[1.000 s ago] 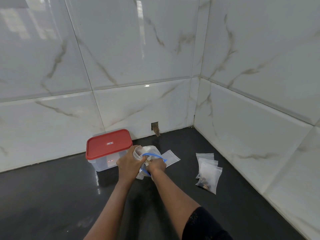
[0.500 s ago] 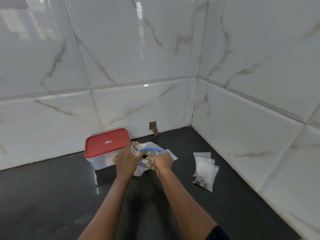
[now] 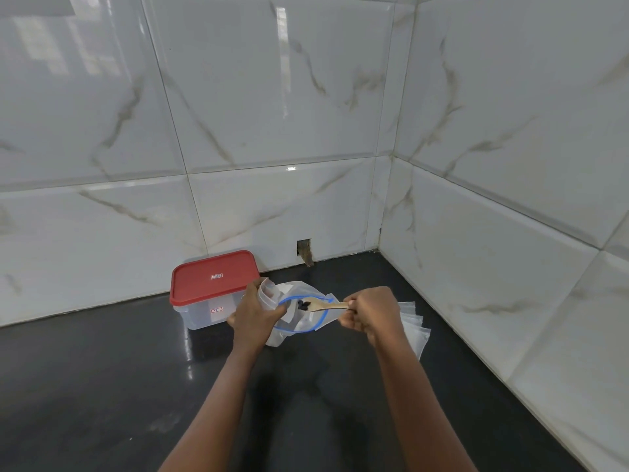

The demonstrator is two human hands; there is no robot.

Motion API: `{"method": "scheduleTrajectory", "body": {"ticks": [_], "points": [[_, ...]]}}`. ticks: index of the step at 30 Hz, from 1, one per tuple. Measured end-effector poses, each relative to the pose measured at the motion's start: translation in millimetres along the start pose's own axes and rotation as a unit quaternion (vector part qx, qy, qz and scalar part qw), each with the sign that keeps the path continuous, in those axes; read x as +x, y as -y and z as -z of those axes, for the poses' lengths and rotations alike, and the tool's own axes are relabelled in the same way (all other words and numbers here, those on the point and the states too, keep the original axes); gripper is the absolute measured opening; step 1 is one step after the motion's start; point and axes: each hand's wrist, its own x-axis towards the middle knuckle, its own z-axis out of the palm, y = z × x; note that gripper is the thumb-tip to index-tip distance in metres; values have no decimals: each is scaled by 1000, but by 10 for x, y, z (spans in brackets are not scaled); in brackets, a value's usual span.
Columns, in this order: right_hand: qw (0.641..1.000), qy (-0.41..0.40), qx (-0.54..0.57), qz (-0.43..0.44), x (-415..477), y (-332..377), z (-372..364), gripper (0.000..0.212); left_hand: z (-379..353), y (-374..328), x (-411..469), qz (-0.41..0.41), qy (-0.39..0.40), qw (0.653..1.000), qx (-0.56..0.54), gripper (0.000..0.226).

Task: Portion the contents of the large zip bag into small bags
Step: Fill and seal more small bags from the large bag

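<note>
Wooden spoon [image 3: 324, 305], gripped by right hand [image 3: 371, 313], hovers over large zip bag [image 3: 308, 323] held by left hand [image 3: 253, 313].

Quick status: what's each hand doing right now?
Left hand: closed, gripping the zip bag at its open mouth.
Right hand: closed, holding a spoon by its handle, bowl over the bag.
</note>
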Motion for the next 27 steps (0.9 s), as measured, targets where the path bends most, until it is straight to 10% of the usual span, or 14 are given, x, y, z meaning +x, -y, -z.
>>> {"method": "scheduleTrajectory", "body": {"ticks": [12, 18, 27], "points": [[983, 11, -110, 144, -341, 239, -220, 21, -3, 13, -5, -17, 21, 1000, -3, 59], [883, -1, -377, 281, -330, 154, -476, 38, 21, -16, -16, -23, 24, 999, -15, 57], [804, 42, -491, 333, -445, 281, -452, 36, 45, -24, 7, -14, 8, 1000, -15, 60]]}}
